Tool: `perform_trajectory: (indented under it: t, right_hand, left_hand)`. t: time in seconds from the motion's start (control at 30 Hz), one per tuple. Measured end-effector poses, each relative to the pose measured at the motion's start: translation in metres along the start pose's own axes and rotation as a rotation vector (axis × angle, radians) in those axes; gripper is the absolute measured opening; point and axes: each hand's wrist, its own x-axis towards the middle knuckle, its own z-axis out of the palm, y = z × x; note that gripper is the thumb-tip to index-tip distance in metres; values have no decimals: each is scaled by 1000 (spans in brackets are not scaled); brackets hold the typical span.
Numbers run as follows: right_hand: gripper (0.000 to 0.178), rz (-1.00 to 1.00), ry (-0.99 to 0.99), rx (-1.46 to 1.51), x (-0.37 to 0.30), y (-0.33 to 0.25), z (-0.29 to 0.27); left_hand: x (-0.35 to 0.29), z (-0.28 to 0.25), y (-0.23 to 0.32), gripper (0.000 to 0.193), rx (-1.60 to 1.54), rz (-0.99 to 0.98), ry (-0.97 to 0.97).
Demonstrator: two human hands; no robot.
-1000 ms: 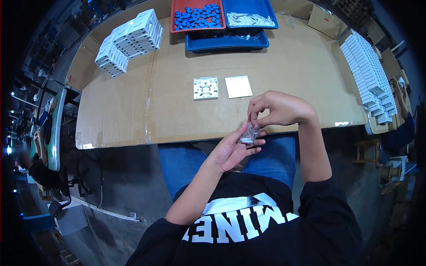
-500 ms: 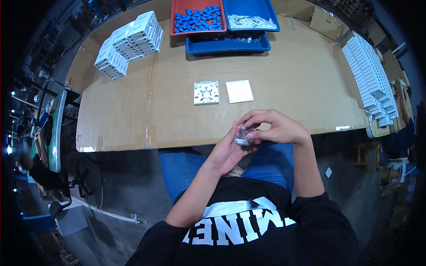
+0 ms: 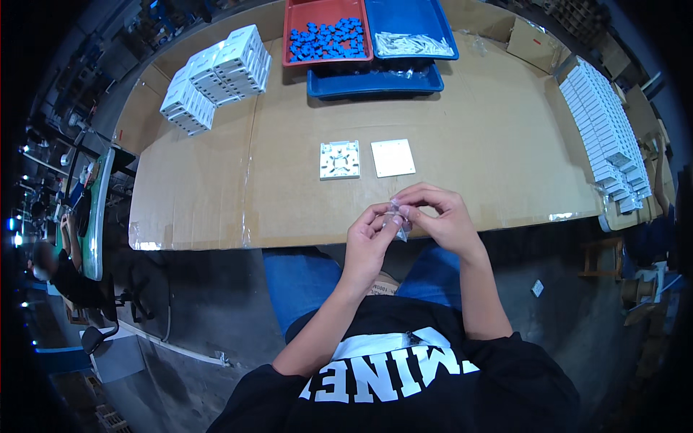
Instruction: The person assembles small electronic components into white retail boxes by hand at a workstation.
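Observation:
Just beyond my lap, at the table's front edge, both hands meet around a small clear plastic bag (image 3: pixel 401 232). My left hand (image 3: pixel 369 242) grips it between thumb and fingers. The fingers of my right hand (image 3: pixel 440 220) pinch its top. Small pale contents show faintly through the plastic; their kind is too small to tell. Farther out on the cardboard-covered table (image 3: pixel 289 202) lie a square white box base (image 3: pixel 339 160) with a moulded inside and, to its right, a flat white square cover (image 3: pixel 393 158).
A red tray (image 3: pixel 286 43) of blue parts and a blue tray (image 3: pixel 408 18) of white sticks rest above another blue tray (image 3: pixel 375 86). White boxes (image 3: pixel 216 68) are stacked at the left, more white boxes (image 3: pixel 603 133) at the right. Another person (image 3: pixel 68 267) sits far left.
My left hand has turned from an open palm beneath the bag to a pinch on it. My right fingers have drawn together at the bag's top. The view has shifted slightly.

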Motion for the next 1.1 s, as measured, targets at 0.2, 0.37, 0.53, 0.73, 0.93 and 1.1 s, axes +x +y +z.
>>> perform_trajectory:
  t: [0.2,0.37,0.53,0.73,0.93,1.1]
  right_hand:
    - [27,36,165,167,-2,5,18]
    - [21,79,118,254,-6,20,15]
    - [18,109,224,350,-5,20,22]
    - [14,159,282,369,-3,26,34]
    - [13,152,272,408,-1,30,31]
    - [14,194,288,576,0,31,35]
  left_hand:
    - [2,-5,-4,19,-21,70,77]
    - [5,-9,-6,17,38,118,129]
    - [7,-6,-4,16,61,218,173]
    - [11,-12,-6,14,19,228,223]
    - [8,-9,-1,15,31,223,233]
    - [10,-10,-4,16,144,311,268]
